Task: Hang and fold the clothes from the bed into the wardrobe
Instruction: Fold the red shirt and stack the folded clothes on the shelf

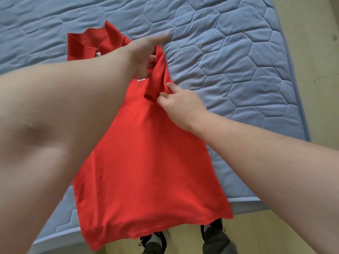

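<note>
A red shirt (146,162) lies spread on the blue quilted mattress (238,61), its hem hanging over the near edge. My left hand (145,55) reaches across the shirt and grips a raised fold of red cloth near the collar, with the forefinger stretched out and blurred. My right hand (178,103) pinches the lower end of that same fold between thumb and fingers. The collar and one sleeve (86,44) lie flat at the far left. My left forearm hides much of the shirt's left side.
The mattress corner (304,136) ends at the right, with pale wooden floor (315,43) beyond it. My feet in dark shoes (212,233) stand on the floor just below the bed's near edge. No wardrobe or other clothes show.
</note>
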A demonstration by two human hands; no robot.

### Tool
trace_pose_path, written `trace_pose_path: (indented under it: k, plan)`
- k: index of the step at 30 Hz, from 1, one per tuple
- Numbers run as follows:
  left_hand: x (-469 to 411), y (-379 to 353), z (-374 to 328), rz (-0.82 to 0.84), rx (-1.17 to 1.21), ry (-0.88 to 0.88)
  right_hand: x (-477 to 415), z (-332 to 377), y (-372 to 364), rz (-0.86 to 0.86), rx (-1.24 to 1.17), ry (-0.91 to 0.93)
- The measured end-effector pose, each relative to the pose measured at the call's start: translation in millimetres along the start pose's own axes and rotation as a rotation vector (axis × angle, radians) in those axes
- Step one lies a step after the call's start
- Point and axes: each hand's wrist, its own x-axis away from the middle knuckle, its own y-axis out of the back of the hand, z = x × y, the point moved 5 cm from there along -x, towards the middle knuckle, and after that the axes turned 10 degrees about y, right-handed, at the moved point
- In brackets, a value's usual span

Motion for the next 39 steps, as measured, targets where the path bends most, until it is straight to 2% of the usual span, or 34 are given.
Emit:
trace_pose_path:
  k: [3,7,9,12,15,17,19,21,25,28,31,34,37,39]
  plan:
    - [-5.7,13.1,12.0,-0.203,-0.157,-0.06,-0.5,1.3,-17.8,0.125,0.037,-0.045]
    - [-9.9,44.7,33.0,-0.475,-0.206,-0.092,2.6,9.4,-15.5,0.034,0.055,-0.098]
    - [-14.0,55.2,49.2,-0.566,-0.153,-0.097,0.7,11.0,-12.5,-0.015,0.063,-0.185]
    - [-17.4,56.7,70.5,-0.51,0.002,-0.072,-6.5,11.0,-10.5,-0.086,0.04,-0.309]
    - [-13.1,59.1,86.7,-0.31,0.021,0.025,-17.7,18.2,-8.1,-0.123,0.1,-0.279]
    - [-10.6,69.0,96.2,-0.273,-0.028,0.075,-24.5,25.6,-7.3,-0.157,0.1,-0.238]
    - [-10.5,81.6,101.5,-0.337,-0.052,0.04,-29.9,34.3,-13.4,-0.141,0.11,-0.168]
    - [-11.5,94.5,101.7,-0.459,-0.093,-0.089,-30.7,38.1,-25.1,-0.063,0.099,-0.137]
    - [-3.8,107.7,95.4,-0.724,-0.402,-0.306,-25.4,41.1,-27.8,-0.075,0.058,-0.265]
    - [-3.1,105.9,98.4,-0.729,-0.408,-0.314,-26.9,41.7,-31.2,-0.075,0.047,-0.375]
    - [-2.4,102.0,107.8,-0.63,-0.405,-0.287,-22.7,27.7,-35.8,-0.066,0.005,-0.558]
    - [3.0,98.8,112.8,-0.601,-0.592,-0.34,-13.0,12.8,-38.4,-0.052,0.0,-0.675]
    - [13.1,100.5,119.0,-0.65,-0.65,-0.413,-7.6,12.0,-39.9,-0.008,0.005,-0.713]
    - [25.6,108.9,127.0,-0.731,-0.581,-0.433,-11.3,24.4,-37.1,0.014,0.034,-0.63]
